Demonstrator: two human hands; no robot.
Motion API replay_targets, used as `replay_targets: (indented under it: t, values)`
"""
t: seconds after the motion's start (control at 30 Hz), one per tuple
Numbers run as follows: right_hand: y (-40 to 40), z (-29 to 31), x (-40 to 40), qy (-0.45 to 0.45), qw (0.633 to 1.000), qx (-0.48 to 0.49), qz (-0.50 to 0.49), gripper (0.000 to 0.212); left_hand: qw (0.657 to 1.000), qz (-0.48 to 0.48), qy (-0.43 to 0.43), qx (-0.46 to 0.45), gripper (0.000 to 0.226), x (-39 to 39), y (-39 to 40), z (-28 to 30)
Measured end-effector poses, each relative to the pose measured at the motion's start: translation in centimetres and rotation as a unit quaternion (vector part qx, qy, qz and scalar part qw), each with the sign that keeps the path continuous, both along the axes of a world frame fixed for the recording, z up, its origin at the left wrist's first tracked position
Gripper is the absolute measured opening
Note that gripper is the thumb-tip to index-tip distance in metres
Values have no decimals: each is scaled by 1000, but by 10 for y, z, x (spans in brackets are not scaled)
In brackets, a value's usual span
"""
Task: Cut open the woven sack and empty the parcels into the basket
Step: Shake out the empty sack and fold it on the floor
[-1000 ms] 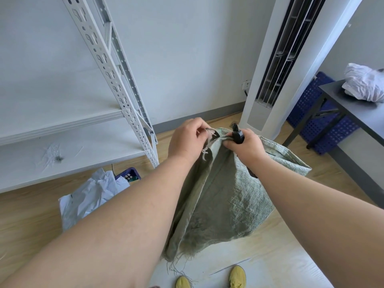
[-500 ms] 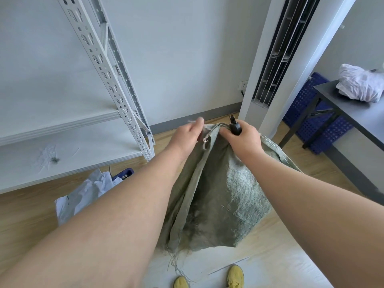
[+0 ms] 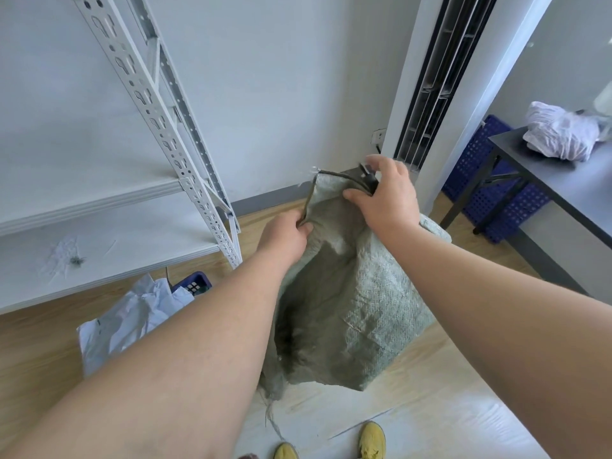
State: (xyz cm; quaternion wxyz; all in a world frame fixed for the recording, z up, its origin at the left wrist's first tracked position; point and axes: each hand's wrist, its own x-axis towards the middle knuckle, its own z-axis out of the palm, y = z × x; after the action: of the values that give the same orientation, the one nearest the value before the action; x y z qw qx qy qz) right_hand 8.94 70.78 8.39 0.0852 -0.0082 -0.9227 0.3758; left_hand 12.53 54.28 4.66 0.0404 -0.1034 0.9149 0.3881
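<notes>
A grey-green woven sack (image 3: 357, 303) stands on the floor in front of me, its top pulled upward. My left hand (image 3: 286, 238) pinches the sack's left edge below the upper corner. My right hand (image 3: 385, 197) grips the sack's top edge together with a small black cutter (image 3: 369, 180), thumb pressed on the fabric. Loose white threads hang from the top left corner. A blue basket (image 3: 193, 283) at the lower left is mostly covered by white plastic parcels (image 3: 132, 319). What is inside the sack is hidden.
A white metal shelf rack (image 3: 159, 134) stands at the left. A tall white air conditioner (image 3: 440, 94) is behind the sack. At right are a dark table (image 3: 563, 190) with a white bundle and a blue crate (image 3: 490, 180) under it. My yellow shoes (image 3: 372, 440) show at the bottom.
My left hand has slid down the sack's left edge, away from the right hand. The right hand has lifted the top edge higher, stretching it open between the hands.
</notes>
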Motion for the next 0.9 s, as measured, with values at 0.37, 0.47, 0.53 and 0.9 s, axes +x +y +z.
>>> replay_targets:
  t: [0.37,0.47,0.53,0.9]
  values:
    - [-7,22,-16,30,997,54,-45,20,987,-101,-111,-61,23,11,-4,-9]
    - [-4,20,-21,21,998,8,-57,23,987,-71,-104,-99,20,16,-7,-16]
    - [-1,16,-22,7,998,-16,-55,25,995,-25,-75,-63,16,15,-5,-16]
    - [-21,6,-8,-80,979,-177,68,14,982,107,105,113,45,-2,17,20]
